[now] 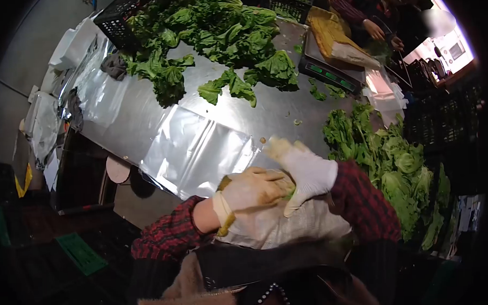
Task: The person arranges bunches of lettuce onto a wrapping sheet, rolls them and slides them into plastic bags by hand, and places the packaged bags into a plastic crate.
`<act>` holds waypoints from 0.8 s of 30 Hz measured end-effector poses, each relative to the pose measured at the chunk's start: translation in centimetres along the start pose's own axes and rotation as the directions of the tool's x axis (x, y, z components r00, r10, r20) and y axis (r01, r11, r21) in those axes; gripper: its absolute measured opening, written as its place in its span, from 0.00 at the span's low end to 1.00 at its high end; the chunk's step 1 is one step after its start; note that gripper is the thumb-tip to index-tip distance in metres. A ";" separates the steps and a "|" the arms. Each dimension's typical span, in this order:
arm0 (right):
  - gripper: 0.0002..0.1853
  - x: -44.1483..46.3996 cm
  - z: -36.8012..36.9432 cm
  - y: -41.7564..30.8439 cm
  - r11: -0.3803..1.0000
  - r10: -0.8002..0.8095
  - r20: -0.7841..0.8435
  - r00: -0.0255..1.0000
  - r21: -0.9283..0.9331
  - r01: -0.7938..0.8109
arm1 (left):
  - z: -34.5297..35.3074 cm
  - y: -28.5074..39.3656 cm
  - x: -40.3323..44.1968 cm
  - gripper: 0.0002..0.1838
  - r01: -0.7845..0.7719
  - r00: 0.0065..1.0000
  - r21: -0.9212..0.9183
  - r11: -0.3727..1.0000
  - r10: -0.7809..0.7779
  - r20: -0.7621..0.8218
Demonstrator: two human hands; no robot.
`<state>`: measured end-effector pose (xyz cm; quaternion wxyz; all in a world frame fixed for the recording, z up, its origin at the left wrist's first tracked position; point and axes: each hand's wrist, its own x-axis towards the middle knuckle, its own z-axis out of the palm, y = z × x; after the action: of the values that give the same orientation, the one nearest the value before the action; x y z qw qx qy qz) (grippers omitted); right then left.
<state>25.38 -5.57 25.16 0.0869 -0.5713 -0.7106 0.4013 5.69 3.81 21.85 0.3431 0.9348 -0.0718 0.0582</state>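
Busy over a small pale-green leaf (293, 194) between white-gloved left hand (250, 190), fingers together, can't tell if gripping, and white-gloved right hand (312, 169), thumb and fingers apart. Looks unfinished, with loose leafy greens (234, 34) heaped on the silver metal table (277, 113).

Glare on metal table (280, 112), dark edges, fisheye distortion

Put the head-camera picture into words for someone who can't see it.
A person's left hand and right hand, both gloved, are close together over pale material at a metal table, plastic bags nearby, leafy greens heaped beyond beside a scale.
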 end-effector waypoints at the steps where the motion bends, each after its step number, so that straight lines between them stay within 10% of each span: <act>1: 0.63 0.4 0.4 1.1 0.989 -0.146 0.020 0.989 0.002 0.146 | 0.0 0.3 -0.1 0.20 -0.069 0.997 0.107 0.992 0.073 -0.033; 6: 0.61 0.2 2.8 3.4 0.760 -0.109 0.147 0.983 0.650 -0.013 | -2.3 -2.0 -2.8 0.21 -0.074 0.917 -0.079 0.994 0.037 -0.397; 9: 0.50 -2.1 6.1 8.5 0.582 0.165 0.022 0.986 0.805 -0.116 | 1.8 -7.8 -9.2 0.20 0.500 0.487 -0.543 0.674 -0.738 -0.467; 11: 0.41 -3.3 9.4 11.5 0.495 0.347 0.072 0.935 0.833 -0.247 | 8.7 -12.9 -11.9 0.16 0.657 0.412 -0.528 0.538 -0.843 -0.346; 14: 0.36 -3.2 12.6 13.9 0.461 0.441 0.064 0.895 0.839 -0.288 | 16.1 -16.8 -14.2 0.12 0.800 0.510 -0.002 0.600 -0.680 -0.527; 24: 0.31 -0.6 13.9 15.7 0.455 0.486 0.058 0.872 0.835 -0.309 | 13.5 -16.3 -13.9 0.05 0.845 0.450 -0.071 0.530 -0.776 -0.441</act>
<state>29.15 -12.25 5.65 0.3133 -0.6484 -0.2733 0.6377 -4.37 8.63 -0.87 0.2597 0.8417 0.4644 0.0923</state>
